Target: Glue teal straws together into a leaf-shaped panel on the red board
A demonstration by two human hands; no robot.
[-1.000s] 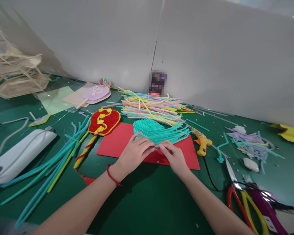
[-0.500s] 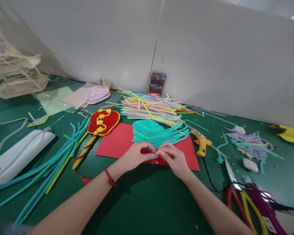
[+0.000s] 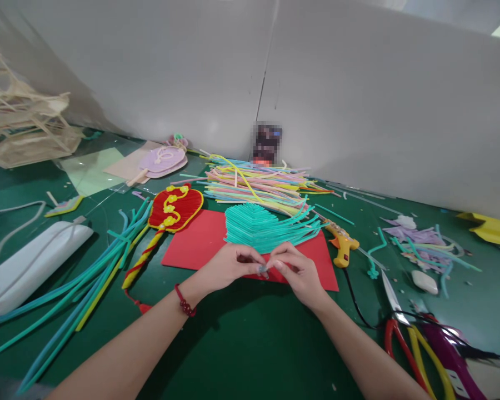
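Observation:
My left hand (image 3: 237,262) and my right hand (image 3: 295,268) meet fingertip to fingertip over the near edge of a red sheet (image 3: 191,241). Both are closed in a pinch; whatever sits between the fingertips is too small to name. Just beyond them lies a turquoise leaf shape of pipe cleaners (image 3: 254,225), with its loose strands fanning out to the right. A red and yellow fan (image 3: 175,208) with a twisted handle rests left of the sheet. To the right is a yellow glue gun (image 3: 345,247).
Behind the leaf lies a heap of pastel pipe cleaners (image 3: 254,186). Turquoise pipe cleaners (image 3: 95,272) spread at left beside a white device (image 3: 41,264). Scissors (image 3: 400,311) and a purple power strip (image 3: 444,350) with a cable lie at right. A grey panel (image 3: 150,66) stands at the back.
My fingertips have shifted slightly against each other, still pinched together. The leaf shape and the red sheet stay in place.

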